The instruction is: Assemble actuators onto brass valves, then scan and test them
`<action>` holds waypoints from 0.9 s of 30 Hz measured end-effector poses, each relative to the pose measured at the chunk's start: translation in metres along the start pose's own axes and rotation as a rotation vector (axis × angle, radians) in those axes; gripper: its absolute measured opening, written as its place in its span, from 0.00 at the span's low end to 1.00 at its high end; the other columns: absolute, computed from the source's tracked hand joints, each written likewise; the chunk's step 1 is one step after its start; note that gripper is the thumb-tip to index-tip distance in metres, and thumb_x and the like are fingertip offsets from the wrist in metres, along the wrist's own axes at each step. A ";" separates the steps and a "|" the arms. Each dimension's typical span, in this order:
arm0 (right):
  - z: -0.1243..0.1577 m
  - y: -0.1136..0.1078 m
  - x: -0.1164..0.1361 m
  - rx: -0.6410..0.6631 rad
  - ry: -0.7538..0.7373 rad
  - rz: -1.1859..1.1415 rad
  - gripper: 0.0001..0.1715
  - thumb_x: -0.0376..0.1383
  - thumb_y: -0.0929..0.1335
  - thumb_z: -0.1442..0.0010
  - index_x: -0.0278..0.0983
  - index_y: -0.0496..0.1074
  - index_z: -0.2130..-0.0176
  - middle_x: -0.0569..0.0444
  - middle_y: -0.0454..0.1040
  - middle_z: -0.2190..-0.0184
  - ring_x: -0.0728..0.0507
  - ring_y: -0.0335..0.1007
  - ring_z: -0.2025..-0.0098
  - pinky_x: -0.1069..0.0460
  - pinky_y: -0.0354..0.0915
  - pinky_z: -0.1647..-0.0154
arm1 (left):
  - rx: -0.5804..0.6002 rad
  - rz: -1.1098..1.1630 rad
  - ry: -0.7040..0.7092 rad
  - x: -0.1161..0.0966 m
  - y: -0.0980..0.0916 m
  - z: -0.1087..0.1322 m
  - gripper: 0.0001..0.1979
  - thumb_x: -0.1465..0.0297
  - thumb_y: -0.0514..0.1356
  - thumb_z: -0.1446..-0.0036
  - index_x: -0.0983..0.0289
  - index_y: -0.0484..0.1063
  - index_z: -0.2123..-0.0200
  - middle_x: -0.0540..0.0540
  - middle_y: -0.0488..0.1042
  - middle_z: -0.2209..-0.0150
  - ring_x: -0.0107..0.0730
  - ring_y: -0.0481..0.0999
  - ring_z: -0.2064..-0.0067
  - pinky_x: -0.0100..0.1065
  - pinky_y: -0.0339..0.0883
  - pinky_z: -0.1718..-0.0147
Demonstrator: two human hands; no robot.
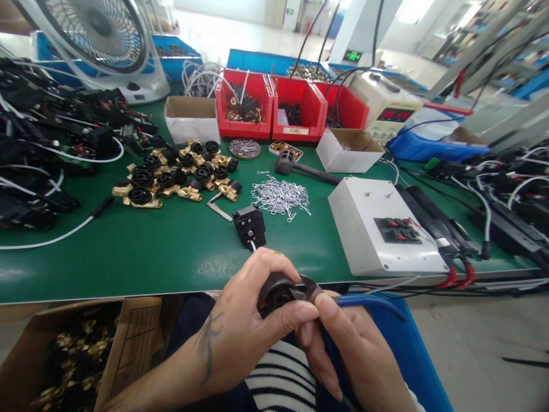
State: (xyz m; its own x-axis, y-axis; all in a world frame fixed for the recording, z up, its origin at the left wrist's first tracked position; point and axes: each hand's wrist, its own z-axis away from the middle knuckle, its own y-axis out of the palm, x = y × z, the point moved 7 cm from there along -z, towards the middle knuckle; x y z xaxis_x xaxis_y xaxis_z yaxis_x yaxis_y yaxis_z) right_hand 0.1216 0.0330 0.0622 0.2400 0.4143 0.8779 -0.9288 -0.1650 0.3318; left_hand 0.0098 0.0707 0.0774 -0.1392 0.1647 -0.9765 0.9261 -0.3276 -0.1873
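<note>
My left hand [249, 320] is closed around a black round valve part [274, 290], held just below the table's front edge. My right hand [351, 349] grips blue-handled pliers [355, 298], whose jaws touch the black part. A white wire runs from the part up to a black square component [249, 226] lying on the green mat [171, 252]. Beyond it lies a pile of small silver wire clips [279, 197]. A cluster of brass valves with black caps [180, 174] sits at the left middle of the mat.
A white test box [377, 229] with red clips stands at the right. Red bins [295, 103], small cardboard boxes [191, 117], a fan [103, 40] and a mallet [300, 167] line the back. Black wired parts [38, 143] are heaped at left. A carton of brass parts [64, 360] is at lower left.
</note>
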 end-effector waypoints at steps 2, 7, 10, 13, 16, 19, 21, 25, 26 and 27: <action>-0.001 0.002 -0.002 0.008 0.000 -0.013 0.30 0.55 0.63 0.35 0.35 0.67 0.75 0.63 0.59 0.91 0.56 0.47 0.89 0.59 0.44 0.86 | -0.001 -0.017 0.007 -0.002 -0.001 -0.001 0.12 0.54 0.61 0.39 0.54 0.67 0.60 0.45 0.69 0.61 0.29 0.69 0.57 0.29 0.62 0.59; -0.004 0.002 -0.007 -0.060 -0.070 -0.020 0.31 0.56 0.62 0.34 0.35 0.67 0.75 0.63 0.57 0.92 0.55 0.47 0.89 0.58 0.45 0.86 | -0.013 -0.036 -0.083 0.002 -0.002 -0.001 0.13 0.54 0.61 0.39 0.57 0.69 0.62 0.48 0.71 0.63 0.32 0.71 0.59 0.30 0.63 0.64; -0.005 0.001 -0.003 -0.074 -0.102 0.009 0.31 0.55 0.61 0.34 0.35 0.67 0.76 0.63 0.57 0.92 0.55 0.47 0.89 0.58 0.46 0.85 | -0.012 -0.001 -0.121 0.006 0.000 -0.001 0.13 0.55 0.61 0.39 0.57 0.68 0.61 0.48 0.72 0.64 0.32 0.71 0.59 0.30 0.63 0.65; -0.005 0.001 -0.002 -0.045 -0.049 0.014 0.31 0.55 0.62 0.34 0.35 0.67 0.76 0.63 0.57 0.92 0.55 0.46 0.89 0.57 0.44 0.86 | -0.020 0.023 -0.097 0.007 0.001 0.000 0.13 0.55 0.62 0.40 0.55 0.67 0.58 0.48 0.71 0.62 0.32 0.71 0.57 0.29 0.63 0.64; -0.006 0.003 -0.003 -0.017 -0.023 -0.008 0.31 0.56 0.63 0.36 0.35 0.67 0.76 0.63 0.57 0.92 0.55 0.45 0.90 0.57 0.43 0.87 | -0.023 0.008 -0.065 0.004 0.002 0.000 0.11 0.57 0.62 0.39 0.57 0.68 0.61 0.48 0.71 0.62 0.32 0.71 0.57 0.30 0.64 0.62; -0.009 0.000 -0.002 -0.072 -0.070 -0.024 0.32 0.57 0.62 0.35 0.35 0.67 0.77 0.62 0.57 0.92 0.55 0.47 0.89 0.57 0.45 0.86 | -0.015 0.068 -0.146 0.009 0.001 0.001 0.12 0.57 0.62 0.39 0.58 0.67 0.61 0.49 0.73 0.62 0.33 0.72 0.57 0.31 0.65 0.62; -0.010 -0.006 0.000 -0.127 -0.108 -0.037 0.32 0.57 0.62 0.35 0.36 0.67 0.78 0.62 0.57 0.93 0.54 0.49 0.89 0.57 0.46 0.86 | 0.005 0.171 -0.203 0.013 0.001 0.000 0.16 0.58 0.65 0.42 0.57 0.65 0.56 0.49 0.74 0.58 0.31 0.73 0.58 0.30 0.66 0.63; -0.009 -0.016 0.005 -0.160 -0.148 -0.088 0.31 0.55 0.61 0.34 0.36 0.66 0.77 0.63 0.55 0.93 0.55 0.45 0.90 0.56 0.46 0.87 | 0.029 0.400 -0.202 0.014 0.000 -0.004 0.18 0.67 0.66 0.41 0.55 0.60 0.53 0.48 0.76 0.50 0.24 0.75 0.58 0.26 0.67 0.61; -0.009 -0.017 0.005 -0.153 -0.148 -0.099 0.31 0.55 0.61 0.34 0.36 0.66 0.77 0.64 0.55 0.93 0.55 0.44 0.91 0.56 0.46 0.87 | 0.028 0.441 -0.188 0.013 -0.001 -0.004 0.17 0.68 0.66 0.41 0.55 0.61 0.54 0.48 0.76 0.49 0.24 0.75 0.56 0.25 0.67 0.61; -0.008 -0.017 0.006 -0.141 -0.145 -0.107 0.30 0.55 0.61 0.34 0.36 0.66 0.77 0.64 0.55 0.93 0.55 0.44 0.91 0.57 0.46 0.87 | 0.028 0.471 -0.178 0.012 -0.001 -0.004 0.17 0.68 0.66 0.41 0.55 0.62 0.54 0.49 0.76 0.48 0.25 0.75 0.54 0.24 0.68 0.62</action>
State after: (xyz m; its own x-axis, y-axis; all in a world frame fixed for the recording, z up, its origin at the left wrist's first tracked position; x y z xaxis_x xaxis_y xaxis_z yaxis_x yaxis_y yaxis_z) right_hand 0.1360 0.0455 0.0587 0.3677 0.2878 0.8843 -0.9238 0.0037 0.3829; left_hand 0.0083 0.0770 0.0667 0.2315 -0.1673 -0.9583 0.8933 -0.3537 0.2775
